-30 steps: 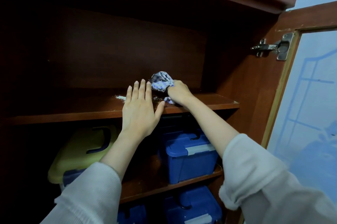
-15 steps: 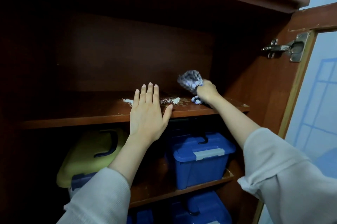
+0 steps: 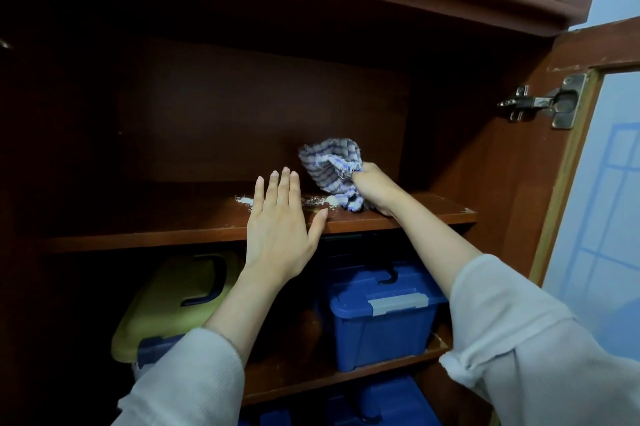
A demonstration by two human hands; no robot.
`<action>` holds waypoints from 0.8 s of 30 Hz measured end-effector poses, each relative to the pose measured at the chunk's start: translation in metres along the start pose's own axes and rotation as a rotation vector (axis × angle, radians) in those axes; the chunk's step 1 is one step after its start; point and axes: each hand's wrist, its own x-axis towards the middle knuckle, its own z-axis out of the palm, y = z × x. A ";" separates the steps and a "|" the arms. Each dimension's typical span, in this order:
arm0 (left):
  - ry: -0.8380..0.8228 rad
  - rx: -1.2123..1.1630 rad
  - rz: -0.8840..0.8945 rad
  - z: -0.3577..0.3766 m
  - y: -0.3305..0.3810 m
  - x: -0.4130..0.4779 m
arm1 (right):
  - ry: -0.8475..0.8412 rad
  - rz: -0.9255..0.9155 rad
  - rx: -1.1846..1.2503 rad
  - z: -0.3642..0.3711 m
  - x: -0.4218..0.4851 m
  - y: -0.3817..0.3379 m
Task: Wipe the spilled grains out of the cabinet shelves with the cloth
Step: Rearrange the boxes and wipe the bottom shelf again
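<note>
1. While the right hand (image 3: 375, 188) grips the blue-and-white striped fabric cloth (image 3: 327, 165) in a closed fist, most of the cloth stands bunched above and left of the knuckles, and its lower end touches the brown wooden shelf (image 3: 156, 223).
2. White spilled grains (image 3: 315, 200) lie on the shelf, just left of the cloth.
3. The left hand (image 3: 277, 231) is flat with straight fingers and holds nothing; it covers part of the grains.
4. The right fingers are hidden under the cloth, and the left side of the cabinet is too dark to make out.
</note>
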 end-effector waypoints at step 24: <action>-0.140 0.023 -0.068 -0.035 -0.060 -0.053 | 0.447 -0.027 0.489 0.001 -0.014 -0.012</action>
